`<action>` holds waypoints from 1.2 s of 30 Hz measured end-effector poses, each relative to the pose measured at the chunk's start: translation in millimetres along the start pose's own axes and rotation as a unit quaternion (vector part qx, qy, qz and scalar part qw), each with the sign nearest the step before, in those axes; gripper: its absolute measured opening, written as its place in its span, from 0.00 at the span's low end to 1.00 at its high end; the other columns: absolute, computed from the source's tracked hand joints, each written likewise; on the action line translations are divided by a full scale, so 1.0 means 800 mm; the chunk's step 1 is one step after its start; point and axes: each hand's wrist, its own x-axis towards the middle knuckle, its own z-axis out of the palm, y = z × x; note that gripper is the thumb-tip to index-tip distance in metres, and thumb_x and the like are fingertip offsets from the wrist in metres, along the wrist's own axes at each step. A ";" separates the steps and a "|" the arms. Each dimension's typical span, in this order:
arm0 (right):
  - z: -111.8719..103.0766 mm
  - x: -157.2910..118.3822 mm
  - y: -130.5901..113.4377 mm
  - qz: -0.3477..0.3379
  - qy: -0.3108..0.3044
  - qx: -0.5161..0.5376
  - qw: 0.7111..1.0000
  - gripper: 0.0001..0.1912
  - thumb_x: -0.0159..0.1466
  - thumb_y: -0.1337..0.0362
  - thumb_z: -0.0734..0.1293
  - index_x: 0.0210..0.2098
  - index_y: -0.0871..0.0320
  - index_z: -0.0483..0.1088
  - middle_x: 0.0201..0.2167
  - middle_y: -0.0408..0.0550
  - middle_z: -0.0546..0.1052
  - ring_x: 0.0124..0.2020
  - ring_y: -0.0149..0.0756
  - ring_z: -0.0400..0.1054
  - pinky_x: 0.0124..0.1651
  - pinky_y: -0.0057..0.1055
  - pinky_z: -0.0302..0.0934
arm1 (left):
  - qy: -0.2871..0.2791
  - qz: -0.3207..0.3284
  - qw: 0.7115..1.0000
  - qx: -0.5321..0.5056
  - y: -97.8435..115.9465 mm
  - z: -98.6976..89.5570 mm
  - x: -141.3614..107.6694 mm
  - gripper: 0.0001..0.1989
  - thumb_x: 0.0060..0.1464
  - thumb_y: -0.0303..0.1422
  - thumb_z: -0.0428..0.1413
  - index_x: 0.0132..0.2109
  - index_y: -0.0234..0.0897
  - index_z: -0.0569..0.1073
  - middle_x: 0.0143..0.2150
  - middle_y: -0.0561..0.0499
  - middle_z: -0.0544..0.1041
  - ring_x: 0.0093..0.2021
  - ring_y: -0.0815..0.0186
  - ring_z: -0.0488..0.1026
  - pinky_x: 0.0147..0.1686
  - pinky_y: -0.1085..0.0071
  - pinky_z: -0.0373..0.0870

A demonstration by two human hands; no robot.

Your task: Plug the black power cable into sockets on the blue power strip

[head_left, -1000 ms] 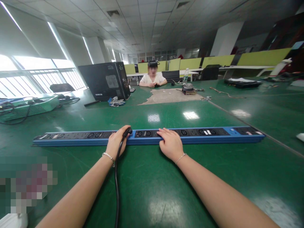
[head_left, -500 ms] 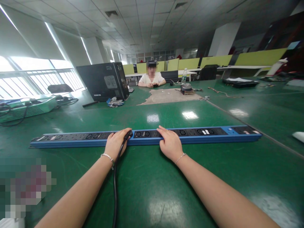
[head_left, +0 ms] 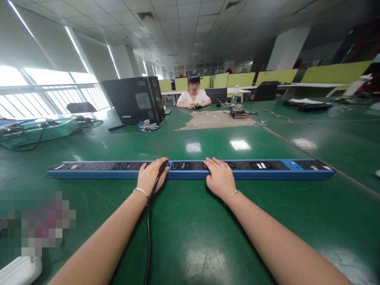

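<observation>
A long blue power strip (head_left: 190, 175) with black sockets lies crosswise on the green table (head_left: 184, 221). My left hand (head_left: 152, 174) is closed around a black plug (head_left: 164, 166) at the strip's top, left of the middle. From that plug a thick black cord (head_left: 149, 233) runs down past my wrist toward the near edge of the view. How deep the plug sits in its socket is hidden by my fingers. My right hand (head_left: 220, 176) grips the strip right of the middle, fingers over the top and thumb side toward me.
Behind the strip stand a black computer case (head_left: 135, 101), a pair of gloves (head_left: 147, 126) and a green basket (head_left: 55, 130) of cables. Across the table sits a person (head_left: 193, 97) near a bottle (head_left: 235, 95). A white object (head_left: 22, 271) lies at the near left.
The whole view has shifted slightly, so the strip and both hands appear a little farther right. Both hands keep their places on the strip and plug.
</observation>
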 end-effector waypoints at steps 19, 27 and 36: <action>0.003 0.002 -0.001 0.006 0.029 0.030 0.999 0.24 0.52 0.73 0.59 0.48 0.61 0.70 0.52 0.47 0.71 0.55 0.38 0.60 0.58 0.36 0.48 | 0.086 -0.076 0.970 -0.213 -0.001 -0.013 0.006 0.17 0.55 0.42 0.48 0.50 0.44 0.68 0.45 0.52 0.76 0.43 0.63 0.72 0.44 0.67 0.66; 0.004 0.002 -0.002 0.009 0.032 0.042 0.999 0.24 0.52 0.72 0.59 0.48 0.61 0.69 0.52 0.47 0.71 0.55 0.39 0.60 0.58 0.37 0.48 | -0.054 0.013 0.973 -0.223 0.093 0.007 0.018 0.14 0.57 0.36 0.46 0.50 0.45 0.65 0.43 0.54 0.77 0.44 0.65 0.73 0.50 0.66 0.63; 0.007 0.002 -0.002 0.012 0.032 0.054 0.998 0.23 0.52 0.72 0.59 0.48 0.59 0.69 0.52 0.49 0.71 0.55 0.38 0.59 0.58 0.37 0.47 | -0.077 -0.026 0.973 -0.214 0.119 0.008 0.032 0.14 0.57 0.37 0.46 0.50 0.47 0.64 0.42 0.55 0.77 0.43 0.65 0.73 0.50 0.62 0.62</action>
